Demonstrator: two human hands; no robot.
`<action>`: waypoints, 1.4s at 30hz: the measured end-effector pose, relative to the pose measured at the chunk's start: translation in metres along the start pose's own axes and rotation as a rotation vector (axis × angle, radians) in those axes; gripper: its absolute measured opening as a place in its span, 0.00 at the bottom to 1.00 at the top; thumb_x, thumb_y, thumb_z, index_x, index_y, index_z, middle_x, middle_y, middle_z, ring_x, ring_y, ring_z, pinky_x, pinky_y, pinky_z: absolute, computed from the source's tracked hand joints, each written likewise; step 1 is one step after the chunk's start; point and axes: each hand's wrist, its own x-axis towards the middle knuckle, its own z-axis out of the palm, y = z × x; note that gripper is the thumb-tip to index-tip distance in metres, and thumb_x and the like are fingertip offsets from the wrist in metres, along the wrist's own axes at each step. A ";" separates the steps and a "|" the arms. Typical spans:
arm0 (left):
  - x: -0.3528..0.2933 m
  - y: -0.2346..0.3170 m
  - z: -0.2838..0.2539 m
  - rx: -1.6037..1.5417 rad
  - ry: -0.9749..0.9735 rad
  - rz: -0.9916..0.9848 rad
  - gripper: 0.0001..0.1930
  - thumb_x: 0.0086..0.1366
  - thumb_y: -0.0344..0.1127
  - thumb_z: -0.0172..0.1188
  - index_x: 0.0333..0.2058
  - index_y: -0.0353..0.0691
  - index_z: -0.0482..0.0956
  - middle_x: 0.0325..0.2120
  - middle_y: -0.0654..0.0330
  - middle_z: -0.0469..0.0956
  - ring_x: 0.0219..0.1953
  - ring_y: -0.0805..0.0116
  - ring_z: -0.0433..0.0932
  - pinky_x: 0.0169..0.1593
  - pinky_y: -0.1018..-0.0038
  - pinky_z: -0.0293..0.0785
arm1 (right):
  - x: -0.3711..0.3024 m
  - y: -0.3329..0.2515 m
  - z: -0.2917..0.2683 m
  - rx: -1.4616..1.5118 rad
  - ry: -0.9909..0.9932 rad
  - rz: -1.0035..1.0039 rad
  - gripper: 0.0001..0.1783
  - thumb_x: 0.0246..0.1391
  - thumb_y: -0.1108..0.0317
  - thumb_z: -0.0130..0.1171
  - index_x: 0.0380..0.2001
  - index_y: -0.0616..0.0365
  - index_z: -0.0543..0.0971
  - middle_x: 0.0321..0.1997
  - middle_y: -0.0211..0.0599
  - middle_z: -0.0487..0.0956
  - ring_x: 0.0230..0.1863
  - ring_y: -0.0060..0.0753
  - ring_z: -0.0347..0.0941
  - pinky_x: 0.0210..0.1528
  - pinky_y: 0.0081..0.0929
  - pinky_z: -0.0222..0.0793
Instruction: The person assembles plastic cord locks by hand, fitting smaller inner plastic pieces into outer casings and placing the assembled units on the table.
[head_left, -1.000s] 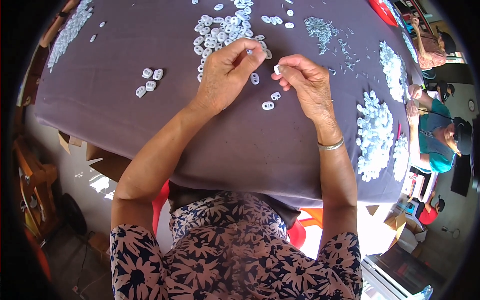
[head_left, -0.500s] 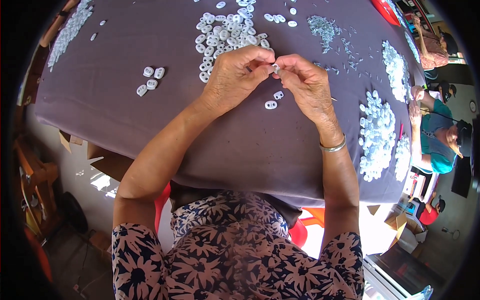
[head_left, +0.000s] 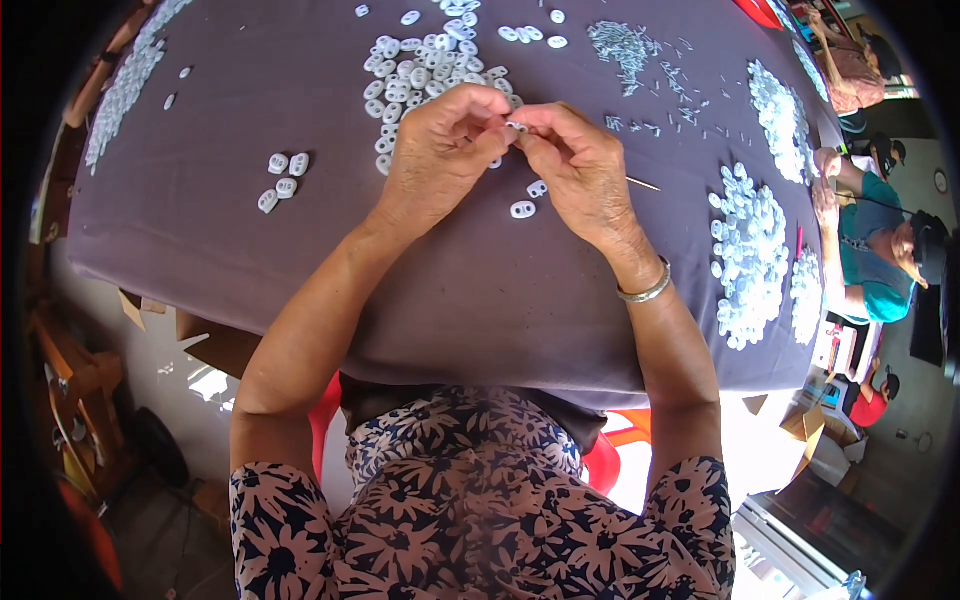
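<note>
Both hands meet above the table, just in front of a spread of white oval two-hole plastic cord locks (head_left: pixel 420 75). My left hand (head_left: pixel 440 150) is closed, its thumb and forefinger pinching one side of a small white cord lock (head_left: pixel 517 127). From the other side, the fingertips of my right hand (head_left: pixel 575 165) pinch the same piece. Fingers cover much of it. Just below the right hand lie two loose cord locks, one (head_left: pixel 522 210) whole in view and the other (head_left: pixel 537 188) close to the hand.
Small metal springs (head_left: pixel 622 55) lie heaped and scattered at the far right. A thin pointed stick (head_left: pixel 643 184) rests beside my right hand. Clear-white parts are piled (head_left: pixel 750 255) at right; several cord locks (head_left: pixel 286 187) sit at left. A co-worker in teal (head_left: pixel 885 300) sits at the right edge.
The whole view has shifted slightly. Both hands have moved a little left over the table, still pinching the cord lock, and more of the thin stick now shows.
</note>
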 end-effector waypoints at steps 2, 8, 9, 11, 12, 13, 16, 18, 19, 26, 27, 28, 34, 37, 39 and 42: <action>0.001 -0.003 0.001 -0.039 -0.006 0.019 0.08 0.60 0.20 0.57 0.38 0.36 0.74 0.30 0.65 0.76 0.30 0.80 0.74 0.36 0.83 0.72 | 0.002 -0.007 0.001 0.188 0.012 0.127 0.08 0.56 0.77 0.53 0.39 0.62 0.76 0.32 0.27 0.76 0.33 0.14 0.71 0.32 0.14 0.68; -0.001 0.002 0.004 -0.059 0.015 -0.018 0.07 0.59 0.21 0.58 0.37 0.36 0.75 0.29 0.66 0.74 0.29 0.83 0.72 0.32 0.83 0.70 | 0.001 -0.001 -0.003 0.437 -0.013 0.251 0.05 0.59 0.74 0.52 0.36 0.62 0.75 0.27 0.30 0.77 0.24 0.13 0.67 0.25 0.13 0.66; -0.001 0.001 0.004 -0.065 0.017 -0.014 0.07 0.59 0.23 0.59 0.37 0.37 0.76 0.28 0.68 0.74 0.29 0.83 0.71 0.31 0.83 0.70 | 0.000 0.002 -0.002 0.477 -0.026 0.274 0.05 0.59 0.73 0.52 0.35 0.62 0.75 0.27 0.30 0.76 0.23 0.12 0.67 0.25 0.13 0.66; -0.003 -0.001 0.000 -0.034 0.011 -0.015 0.07 0.60 0.24 0.59 0.37 0.38 0.76 0.28 0.69 0.74 0.29 0.83 0.71 0.30 0.83 0.69 | 0.000 0.001 0.000 0.519 -0.056 0.289 0.05 0.60 0.72 0.51 0.35 0.62 0.75 0.26 0.29 0.75 0.22 0.11 0.65 0.23 0.13 0.64; -0.003 -0.002 -0.001 0.003 0.015 -0.019 0.06 0.60 0.25 0.59 0.37 0.39 0.76 0.28 0.70 0.74 0.29 0.84 0.71 0.30 0.83 0.69 | 0.000 0.001 0.000 0.515 -0.048 0.288 0.05 0.60 0.72 0.51 0.35 0.62 0.75 0.26 0.29 0.75 0.22 0.11 0.65 0.23 0.13 0.64; -0.003 -0.002 -0.001 0.008 0.017 -0.033 0.06 0.60 0.27 0.59 0.37 0.39 0.77 0.27 0.70 0.75 0.29 0.84 0.71 0.30 0.83 0.69 | -0.001 0.002 0.001 0.450 -0.032 0.264 0.05 0.60 0.72 0.50 0.35 0.61 0.75 0.25 0.28 0.75 0.22 0.11 0.65 0.23 0.12 0.64; -0.001 -0.001 -0.002 0.065 -0.018 -0.098 0.06 0.61 0.28 0.60 0.38 0.39 0.79 0.26 0.69 0.77 0.28 0.84 0.72 0.29 0.82 0.69 | -0.003 0.004 0.001 0.311 -0.007 0.188 0.05 0.60 0.72 0.49 0.35 0.62 0.74 0.25 0.27 0.73 0.22 0.10 0.63 0.23 0.12 0.63; -0.001 -0.002 -0.005 0.049 -0.035 -0.094 0.06 0.61 0.29 0.60 0.38 0.38 0.79 0.25 0.68 0.77 0.27 0.83 0.73 0.28 0.83 0.69 | -0.003 -0.001 0.002 0.322 0.004 0.149 0.05 0.60 0.72 0.50 0.35 0.61 0.74 0.24 0.25 0.73 0.22 0.09 0.63 0.23 0.12 0.62; 0.000 -0.002 -0.006 0.027 -0.054 -0.088 0.07 0.61 0.29 0.60 0.38 0.38 0.80 0.25 0.67 0.77 0.27 0.83 0.73 0.27 0.83 0.68 | -0.003 -0.001 0.002 0.325 0.002 0.151 0.05 0.60 0.72 0.50 0.35 0.61 0.74 0.24 0.25 0.73 0.22 0.09 0.63 0.23 0.12 0.62; 0.004 0.006 -0.004 0.046 -0.063 -0.137 0.05 0.62 0.28 0.59 0.37 0.36 0.79 0.25 0.66 0.76 0.25 0.81 0.74 0.24 0.85 0.67 | 0.007 0.009 -0.011 0.196 0.038 0.079 0.03 0.57 0.73 0.56 0.33 0.58 0.77 0.25 0.22 0.76 0.24 0.09 0.66 0.25 0.10 0.63; 0.005 0.007 -0.003 0.048 -0.046 -0.139 0.04 0.62 0.28 0.58 0.35 0.35 0.78 0.25 0.66 0.76 0.25 0.81 0.74 0.25 0.85 0.68 | 0.009 0.011 -0.018 0.213 0.097 0.095 0.03 0.56 0.73 0.56 0.33 0.58 0.78 0.25 0.23 0.76 0.23 0.09 0.66 0.24 0.10 0.63; 0.005 0.008 -0.004 0.051 -0.027 -0.143 0.04 0.62 0.28 0.57 0.34 0.34 0.78 0.25 0.66 0.76 0.25 0.80 0.74 0.26 0.84 0.69 | 0.011 0.010 -0.027 0.232 0.154 0.111 0.02 0.56 0.73 0.56 0.32 0.58 0.78 0.25 0.23 0.76 0.23 0.09 0.66 0.24 0.10 0.62; 0.002 0.003 -0.006 0.329 -0.087 0.028 0.03 0.60 0.26 0.58 0.32 0.33 0.76 0.26 0.64 0.76 0.24 0.78 0.74 0.30 0.82 0.72 | 0.013 0.026 -0.100 -0.020 0.330 0.216 0.04 0.51 0.72 0.60 0.30 0.60 0.80 0.24 0.22 0.76 0.22 0.12 0.65 0.25 0.12 0.61; 0.001 0.005 -0.004 0.367 -0.111 0.042 0.03 0.60 0.26 0.58 0.33 0.34 0.75 0.25 0.62 0.75 0.23 0.75 0.73 0.30 0.79 0.71 | 0.007 0.033 -0.110 -0.366 0.196 0.238 0.06 0.50 0.70 0.61 0.28 0.62 0.79 0.23 0.23 0.77 0.23 0.15 0.68 0.27 0.15 0.65; 0.001 0.006 -0.004 0.408 -0.117 0.046 0.03 0.60 0.26 0.57 0.33 0.34 0.75 0.25 0.62 0.74 0.22 0.73 0.73 0.30 0.77 0.70 | 0.006 0.034 -0.101 -0.419 0.143 0.222 0.06 0.50 0.69 0.61 0.29 0.62 0.79 0.22 0.24 0.77 0.24 0.15 0.69 0.29 0.17 0.66; 0.001 0.005 -0.005 0.438 -0.168 0.047 0.04 0.60 0.27 0.57 0.33 0.34 0.75 0.25 0.61 0.73 0.23 0.71 0.71 0.30 0.75 0.68 | 0.015 0.035 -0.081 -0.573 0.078 0.155 0.06 0.49 0.70 0.60 0.30 0.61 0.79 0.22 0.27 0.77 0.24 0.15 0.69 0.30 0.19 0.68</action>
